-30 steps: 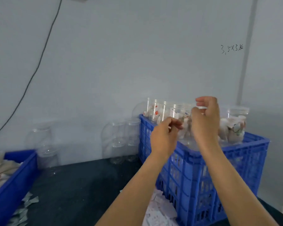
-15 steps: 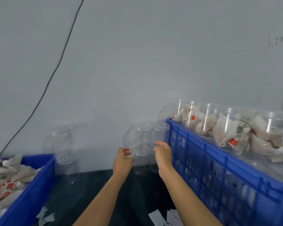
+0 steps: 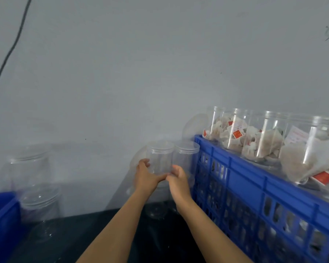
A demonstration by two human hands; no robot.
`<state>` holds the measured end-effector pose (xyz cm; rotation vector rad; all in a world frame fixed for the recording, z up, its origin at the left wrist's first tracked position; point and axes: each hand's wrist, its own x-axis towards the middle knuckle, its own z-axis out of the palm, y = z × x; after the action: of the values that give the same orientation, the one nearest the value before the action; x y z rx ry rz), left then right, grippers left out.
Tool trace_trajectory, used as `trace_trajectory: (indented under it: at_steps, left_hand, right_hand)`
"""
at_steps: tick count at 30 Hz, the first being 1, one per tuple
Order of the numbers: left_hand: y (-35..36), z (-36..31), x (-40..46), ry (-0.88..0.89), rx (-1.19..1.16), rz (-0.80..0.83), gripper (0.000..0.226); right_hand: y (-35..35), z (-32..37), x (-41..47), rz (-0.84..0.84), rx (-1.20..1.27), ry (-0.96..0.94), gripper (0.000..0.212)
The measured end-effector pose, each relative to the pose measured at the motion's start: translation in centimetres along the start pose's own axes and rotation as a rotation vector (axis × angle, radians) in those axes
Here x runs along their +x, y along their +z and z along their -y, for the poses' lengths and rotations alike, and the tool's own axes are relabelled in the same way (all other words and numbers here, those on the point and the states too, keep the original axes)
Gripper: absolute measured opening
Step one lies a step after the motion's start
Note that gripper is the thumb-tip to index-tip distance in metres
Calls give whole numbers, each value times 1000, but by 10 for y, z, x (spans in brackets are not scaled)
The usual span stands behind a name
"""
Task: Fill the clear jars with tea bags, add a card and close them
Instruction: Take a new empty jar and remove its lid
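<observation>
An empty clear jar [image 3: 160, 157] with its lid on stands stacked on another clear jar [image 3: 156, 207] against the wall. My left hand [image 3: 144, 176] curls round its left side and lower edge. My right hand [image 3: 178, 178] holds its lower right edge, with the fingers curled in toward the left hand. A second empty lidded jar [image 3: 186, 153] stands touching it on the right. Several closed jars filled with tea bags [image 3: 234, 133] sit in the blue crate [image 3: 241, 179] at the right.
More empty clear jars [image 3: 31, 173] are stacked at the left, next to the corner of a blue bin [image 3: 2, 215]. The tabletop [image 3: 68, 242] is dark. A black cable [image 3: 10, 52] runs down the grey wall at the upper left.
Both hands left the filled jars on top of the crate, dropped down and left, and closed on the upper empty jar by the wall. The camera has turned left and moved closer.
</observation>
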<state>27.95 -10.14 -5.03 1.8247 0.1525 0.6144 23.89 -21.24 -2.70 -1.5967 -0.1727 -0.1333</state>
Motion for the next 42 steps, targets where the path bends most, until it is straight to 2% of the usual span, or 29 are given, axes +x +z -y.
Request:
trace_trajectory:
  at_steps: [3, 6, 10, 11, 14, 15, 18, 21, 24, 26, 28, 30, 33, 35, 39, 42]
  left_hand:
    - [-14, -11, -15, 121, -41, -84, 89]
    - [-41, -26, -44, 173, -30, -68, 87]
    - [-88, -38, -105, 199, 181, -71, 91]
    - [-99, -42, -122, 212, 259, -91, 92]
    - [-124, -53, -175, 213, 441, -122, 94]
    - [-130, -58, -192, 230, 532, -132, 94]
    - [-149, -62, -242, 304, 845, -185, 98]
    - [-172, -65, -285, 279, 845, -149, 103]
    - [-193, -56, -312, 57, 640, 32, 89]
    - [-205, -45, -318, -115, 273, 224, 80]
    - [-217, -35, -321, -249, -181, 553, 79]
    - [-226, -27, -324, -308, -451, 809, 78]
    - [-224, -20, -322, -336, -650, 1010, 78]
    - [-217, -19, -321, -325, -744, 1077, 82]
    - [-208, -14, -319, -294, -903, 1079, 90]
    - [-215, -10, -318, -390, -1027, 1077, 96]
  right_hand:
    - [-3, 8, -7, 22, 10, -49, 41]
    - [-7, 29, -24, 40, 118, -110, 37]
    - [-10, 61, -59, 188, 106, -209, 32]
    - [-8, 66, -70, 240, 25, -214, 38]
    - [-1, 73, -110, 346, -279, -224, 84]
    - [1, 76, -121, 355, -353, -226, 89]
    - [8, 78, -154, 372, -446, -246, 75]
    - [15, 75, -190, 427, -466, -294, 53]
    - [17, 61, -219, 540, -462, -339, 43]
    - [12, 56, -228, 650, -398, -337, 42]
    - [6, 57, -232, 816, -300, -301, 35]
    - [1, 59, -235, 959, -170, -228, 36]
    - [-1, 58, -236, 1013, 23, -136, 49]
    - [1, 54, -235, 1009, 135, -105, 59]
    - [3, 47, -233, 1052, 289, -64, 69]
    - [8, 41, -233, 1071, 401, -28, 75]
